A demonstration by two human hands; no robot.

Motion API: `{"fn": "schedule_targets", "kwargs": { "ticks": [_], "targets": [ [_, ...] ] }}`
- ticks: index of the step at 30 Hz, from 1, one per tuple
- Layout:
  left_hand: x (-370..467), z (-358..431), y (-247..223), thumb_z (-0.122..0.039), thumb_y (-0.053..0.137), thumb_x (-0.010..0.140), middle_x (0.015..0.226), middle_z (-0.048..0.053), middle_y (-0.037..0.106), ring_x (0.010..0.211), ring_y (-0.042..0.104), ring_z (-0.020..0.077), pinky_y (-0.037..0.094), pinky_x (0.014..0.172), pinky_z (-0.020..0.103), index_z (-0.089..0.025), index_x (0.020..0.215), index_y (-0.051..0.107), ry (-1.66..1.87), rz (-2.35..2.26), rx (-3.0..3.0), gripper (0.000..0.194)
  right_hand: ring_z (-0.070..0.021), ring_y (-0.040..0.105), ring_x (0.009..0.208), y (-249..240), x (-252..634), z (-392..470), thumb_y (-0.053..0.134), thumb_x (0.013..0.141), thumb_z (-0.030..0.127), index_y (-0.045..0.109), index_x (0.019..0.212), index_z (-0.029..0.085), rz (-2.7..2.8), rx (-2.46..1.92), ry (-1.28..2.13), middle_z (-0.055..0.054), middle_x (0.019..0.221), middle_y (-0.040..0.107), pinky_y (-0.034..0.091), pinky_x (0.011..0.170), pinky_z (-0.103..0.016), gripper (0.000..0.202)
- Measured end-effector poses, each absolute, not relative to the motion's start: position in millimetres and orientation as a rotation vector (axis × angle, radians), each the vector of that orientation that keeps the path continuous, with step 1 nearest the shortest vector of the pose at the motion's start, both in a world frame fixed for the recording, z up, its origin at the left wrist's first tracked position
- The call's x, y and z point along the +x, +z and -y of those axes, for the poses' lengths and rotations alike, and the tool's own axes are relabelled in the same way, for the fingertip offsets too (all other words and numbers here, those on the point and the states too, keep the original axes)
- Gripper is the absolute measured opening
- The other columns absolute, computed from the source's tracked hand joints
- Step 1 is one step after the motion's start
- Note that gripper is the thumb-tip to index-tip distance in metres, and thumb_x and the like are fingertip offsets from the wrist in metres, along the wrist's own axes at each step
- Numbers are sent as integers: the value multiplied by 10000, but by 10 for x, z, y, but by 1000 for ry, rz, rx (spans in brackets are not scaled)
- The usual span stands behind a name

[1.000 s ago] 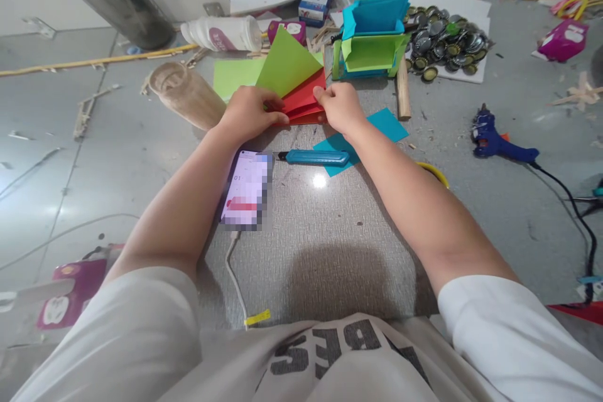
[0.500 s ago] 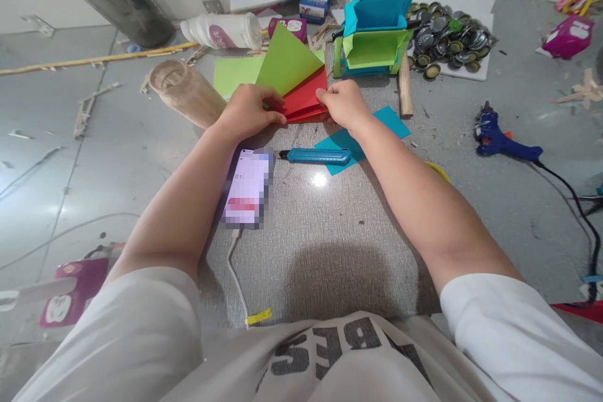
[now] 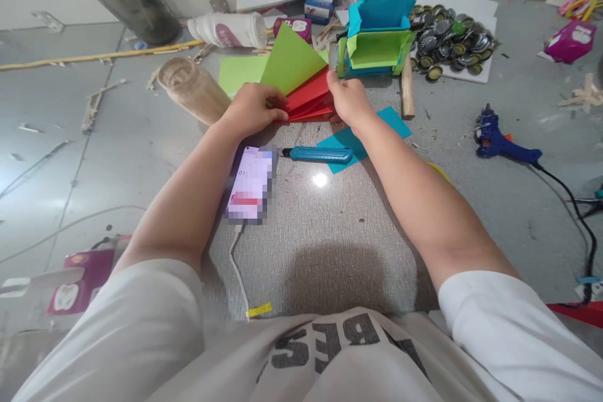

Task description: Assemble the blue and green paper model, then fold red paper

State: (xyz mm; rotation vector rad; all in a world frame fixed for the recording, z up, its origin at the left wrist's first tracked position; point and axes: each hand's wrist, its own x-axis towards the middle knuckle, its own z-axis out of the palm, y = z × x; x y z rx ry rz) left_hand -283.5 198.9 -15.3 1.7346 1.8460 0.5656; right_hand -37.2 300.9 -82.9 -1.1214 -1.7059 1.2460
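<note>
Several red sheets (image 3: 308, 99) fan out between my hands. My left hand (image 3: 258, 107) grips their left end, its fingers curled over them. At the right edge of the red sheets, my right hand (image 3: 349, 97) pinches them with the thumb on top. A green sheet (image 3: 291, 61) rises at an angle behind the red ones, and another green sheet (image 3: 238, 72) lies flat to its left. Nearer to me are a blue cutter (image 3: 320, 154) and a blue paper strip (image 3: 393, 122), the strip partly under the cutter and beside my right wrist.
A lit phone (image 3: 249, 182) with a cable lies by my left forearm. Behind are a wooden cup (image 3: 193, 88), a white bottle (image 3: 230, 30), a blue and green paper structure (image 3: 379, 47) and piled bottle caps (image 3: 452, 41). At right lies a blue glue gun (image 3: 504, 141).
My right hand has shifted slightly, its thumb now higher on the right edge of the red sheets, which are spread further apart. The whole view has shifted a little.
</note>
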Motion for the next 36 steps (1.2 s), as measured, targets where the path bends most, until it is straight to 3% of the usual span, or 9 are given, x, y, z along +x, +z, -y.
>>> {"fn": "schedule_targets", "kwargs": {
  "ticks": [4, 12, 18, 22, 25, 28, 31, 36],
  "targets": [
    [-2870, -2010, -194, -246, 979, 832, 1212, 64, 915, 1240, 813, 329, 628, 1193, 432, -269, 1085, 936, 602, -1830, 1738, 258, -339, 860, 997, -889, -359, -3084, 491, 1028, 1096, 648, 885, 237, 1662, -1203, 1327, -78, 836, 659, 801, 821, -554, 885],
    [-2832, -1974, -161, -176, 958, 872, 1257, 88, 920, 1231, 821, 310, 616, 1202, 416, -219, 1149, 943, 583, -1852, 1766, 280, -367, 878, 1035, -951, -381, -3144, 541, 1054, 1053, 683, 894, 219, 1641, -1174, 1371, -90, 870, 708, 804, 864, -632, 861],
    [-2771, -1934, -102, -193, 791, 1080, 1335, 103, 907, 1242, 799, 284, 595, 1212, 415, -180, 1234, 919, 506, -1877, 1844, 201, -310, 843, 852, -914, -365, -3117, 708, 1130, 829, 638, 836, 232, 1681, -1229, 1369, -43, 765, 638, 790, 830, -623, 669],
    [-2733, -1916, -59, -282, 825, 1040, 1314, 87, 911, 1276, 815, 321, 598, 1236, 436, -220, 1267, 925, 531, -1775, 1852, 257, -304, 843, 914, -898, -402, -3042, 754, 1138, 718, 659, 923, 249, 1706, -1166, 1310, -24, 807, 634, 767, 898, -588, 524],
    [-2653, -1939, -44, -320, 834, 1030, 1291, 74, 912, 1251, 836, 302, 630, 1220, 434, -234, 1283, 917, 585, -1603, 1778, 280, -311, 836, 1021, -827, -434, -2952, 793, 1132, 564, 670, 939, 246, 1785, -1164, 1200, -43, 891, 703, 728, 1034, -583, 392],
    [-2522, -2012, -74, -429, 773, 1129, 1185, 116, 909, 1146, 874, 268, 690, 1126, 425, -193, 1202, 901, 710, -1512, 1509, 278, -322, 816, 1131, -727, -446, -2853, 814, 1094, 379, 702, 940, 236, 1860, -1209, 1022, -90, 1050, 806, 669, 1180, -585, 238],
    [-2389, -2120, -125, -574, 686, 1207, 1025, 122, 881, 1077, 897, 257, 719, 1038, 394, -178, 1084, 864, 793, -1514, 1236, 451, -322, 811, 1198, -655, -452, -2764, 764, 1085, 278, 781, 1031, 229, 1884, -1191, 965, -110, 1187, 861, 635, 1234, -560, 75],
    [-2274, -2322, -147, -460, 801, 1167, 852, 73, 821, 846, 851, 217, 727, 989, 393, -184, 955, 813, 786, -1576, 1154, 348, -304, 813, 1184, -592, -464, -2679, 689, 1092, 181, 802, 1064, 235, 1897, -1172, 990, -101, 1197, 881, 628, 1180, -502, 128]
  ]
}}
